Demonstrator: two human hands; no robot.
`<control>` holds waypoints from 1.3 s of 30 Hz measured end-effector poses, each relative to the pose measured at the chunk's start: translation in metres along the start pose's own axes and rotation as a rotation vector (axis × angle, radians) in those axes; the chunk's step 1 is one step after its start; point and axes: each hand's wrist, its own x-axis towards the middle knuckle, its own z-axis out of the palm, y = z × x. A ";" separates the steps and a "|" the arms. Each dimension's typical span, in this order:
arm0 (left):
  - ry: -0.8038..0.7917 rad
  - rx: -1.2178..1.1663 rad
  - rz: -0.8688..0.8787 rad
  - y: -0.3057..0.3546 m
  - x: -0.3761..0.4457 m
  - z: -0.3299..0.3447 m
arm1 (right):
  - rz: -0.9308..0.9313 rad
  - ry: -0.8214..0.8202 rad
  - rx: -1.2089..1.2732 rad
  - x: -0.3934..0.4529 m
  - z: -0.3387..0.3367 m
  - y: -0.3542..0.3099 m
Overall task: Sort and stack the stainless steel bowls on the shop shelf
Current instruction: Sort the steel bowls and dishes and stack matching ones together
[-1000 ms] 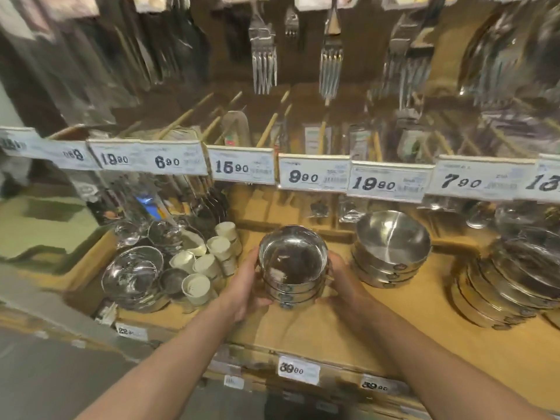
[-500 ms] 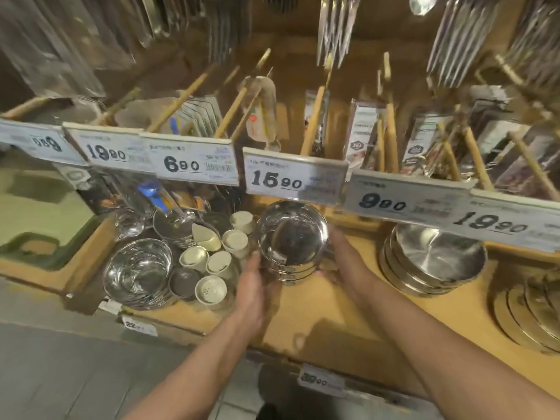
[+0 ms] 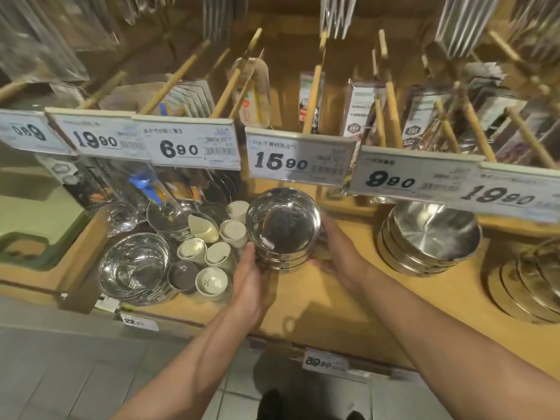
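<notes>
1. The small stack of bowls (image 3: pixel 283 230) sits between the two hands, on the wooden shelf (image 3: pixel 378 301), just under the tag that says 15.90 (image 3: pixel 298 159).
2. The left hand (image 3: pixel 251 283) is on the near left side of the stack. Its fingers are bent a little and its fingertips touch the stack low down. It does not look like a tight hold.
3. The right hand (image 3: pixel 338 250) is on the far right side of the stack. Its fingers reach behind the bowls, so I cannot tell how much they wrap around.
4. I think the step now is to set this stack in a neat spot. Push the same amount with both hands so the stack does not lean.
5. Shiny steel is slippery. Hold low, near the bottom bowl, so the top bowls do not slide off.
6. Just left of the left hand are little white cups (image 3: pixel 212 253). Keep the stack away from them, or they may tip.
7. Well to the right of the right hand is a stack of wider bowls (image 3: pixel 430 237). They look too big to go with these, so keep the two stacks apart.
8. Let go slowly, one hand after the other.
</notes>
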 end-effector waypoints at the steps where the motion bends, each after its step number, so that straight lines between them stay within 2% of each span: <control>1: 0.004 0.017 -0.006 0.002 -0.001 -0.001 | 0.001 0.005 0.014 -0.001 0.001 0.000; 8: -0.034 0.045 0.009 0.008 -0.006 -0.002 | -0.024 0.070 0.090 -0.008 0.002 0.005; 12: 0.006 0.076 0.042 -0.011 -0.024 -0.008 | 0.081 0.123 0.167 -0.042 -0.026 0.035; 16: -0.008 0.388 0.075 -0.054 -0.058 -0.009 | 0.151 0.199 0.166 -0.093 -0.091 0.066; 19: -0.129 0.499 0.107 -0.080 -0.071 0.023 | 0.143 0.346 0.143 -0.119 -0.148 0.067; 22: -0.297 0.570 0.193 -0.089 -0.066 0.078 | 0.024 0.450 0.106 -0.117 -0.192 0.057; 25: -0.332 0.606 0.247 -0.089 -0.043 0.138 | -0.080 0.523 0.091 -0.096 -0.220 0.053; 28: -0.338 0.601 0.341 -0.088 -0.022 0.174 | -0.163 0.515 0.056 -0.074 -0.229 0.050; 30: -0.408 0.568 0.316 -0.093 -0.006 0.185 | -0.220 0.478 0.064 -0.064 -0.228 0.047; 33: -0.515 0.606 0.326 -0.102 0.003 0.190 | -0.236 0.378 0.115 -0.054 -0.223 0.042; 39: -0.536 0.575 0.354 -0.106 0.003 0.172 | -0.216 0.372 0.141 -0.055 -0.219 0.059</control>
